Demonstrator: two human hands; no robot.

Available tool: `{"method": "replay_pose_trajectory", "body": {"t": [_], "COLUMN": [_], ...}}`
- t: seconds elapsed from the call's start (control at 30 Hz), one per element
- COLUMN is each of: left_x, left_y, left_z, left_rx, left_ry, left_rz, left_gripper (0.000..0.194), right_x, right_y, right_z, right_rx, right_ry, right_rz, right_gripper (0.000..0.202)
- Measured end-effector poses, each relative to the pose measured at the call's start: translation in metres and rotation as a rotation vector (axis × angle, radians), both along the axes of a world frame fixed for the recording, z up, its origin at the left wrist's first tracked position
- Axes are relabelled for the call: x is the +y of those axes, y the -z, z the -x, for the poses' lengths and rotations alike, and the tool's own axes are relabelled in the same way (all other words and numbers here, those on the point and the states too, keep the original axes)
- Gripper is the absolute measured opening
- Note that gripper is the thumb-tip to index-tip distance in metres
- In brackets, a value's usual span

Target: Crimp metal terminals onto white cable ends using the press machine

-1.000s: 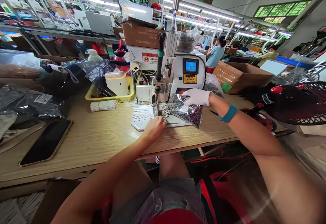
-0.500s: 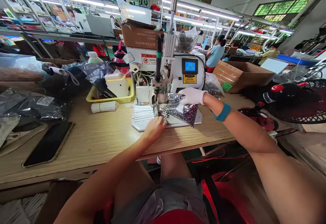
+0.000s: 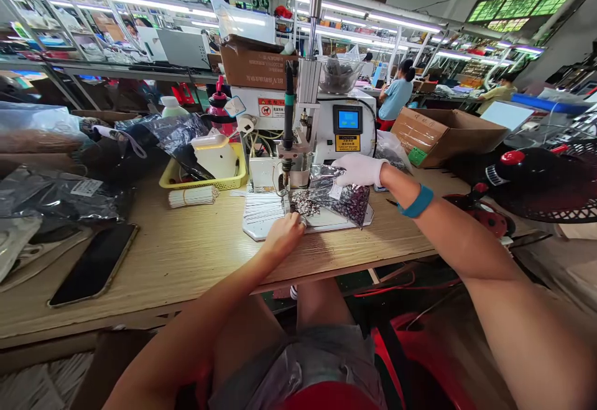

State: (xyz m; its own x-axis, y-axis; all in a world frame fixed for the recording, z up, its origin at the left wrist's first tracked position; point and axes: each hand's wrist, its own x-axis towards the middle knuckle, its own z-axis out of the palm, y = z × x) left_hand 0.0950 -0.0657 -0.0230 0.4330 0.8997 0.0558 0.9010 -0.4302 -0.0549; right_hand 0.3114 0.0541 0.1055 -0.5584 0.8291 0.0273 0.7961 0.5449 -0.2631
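My left hand (image 3: 286, 234) rests at the front edge of the white work plate (image 3: 255, 231), its fingers pressed together just below the machine's head (image 3: 286, 170); what they hold is too small to make out. White strips (image 3: 263, 205) lie left of the head. To its right, small dark pieces (image 3: 305, 203) are spread on the plate. My right hand (image 3: 358, 170), in a white glove, grips the upper part of a clear bag (image 3: 352, 203) of dark purple pieces, which lies tilted over the plate's right side.
A bundle of white sticks (image 3: 192, 196) and a yellow basket (image 3: 203, 181) stand left of the machine. A phone (image 3: 93, 265) lies at the front left. On the right are a cardboard box (image 3: 443, 136) and a black fan (image 3: 550, 186). A person (image 3: 395, 96) sits further back.
My right hand has moved slightly right with the bag, and more dark pieces now show on the plate. My left hand has stayed at the plate's front edge.
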Motion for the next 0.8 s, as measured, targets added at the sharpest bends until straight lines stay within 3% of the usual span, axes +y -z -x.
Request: {"method": "replay_pose_trajectory", "body": {"t": [0.17,0.37,0.57,0.8], "left_x": [0.0,0.001,0.002,0.0], "left_y": [0.001,0.002,0.003,0.001], "left_z": [0.001,0.001,0.0,0.001], "left_rx": [0.012,0.009,0.018,-0.03], "left_ry": [0.017,0.024,0.028,0.009], "left_rz": [-0.016,-0.029,-0.039,-0.029], "left_gripper": [0.03,0.029,0.031,0.031], "right_x": [-0.004,-0.013,-0.019,-0.035], "right_y": [-0.005,-0.009,0.001,0.016], "right_z": [-0.003,-0.004,-0.011,-0.022], "right_rx": [0.0,-0.228,-0.206,0.0], "right_ry": [0.006,-0.09,-0.161,-0.096], "right_rz": [0.001,-0.09,-0.122,-0.123], "right_gripper": [0.029,0.028,0.028,0.031]}}
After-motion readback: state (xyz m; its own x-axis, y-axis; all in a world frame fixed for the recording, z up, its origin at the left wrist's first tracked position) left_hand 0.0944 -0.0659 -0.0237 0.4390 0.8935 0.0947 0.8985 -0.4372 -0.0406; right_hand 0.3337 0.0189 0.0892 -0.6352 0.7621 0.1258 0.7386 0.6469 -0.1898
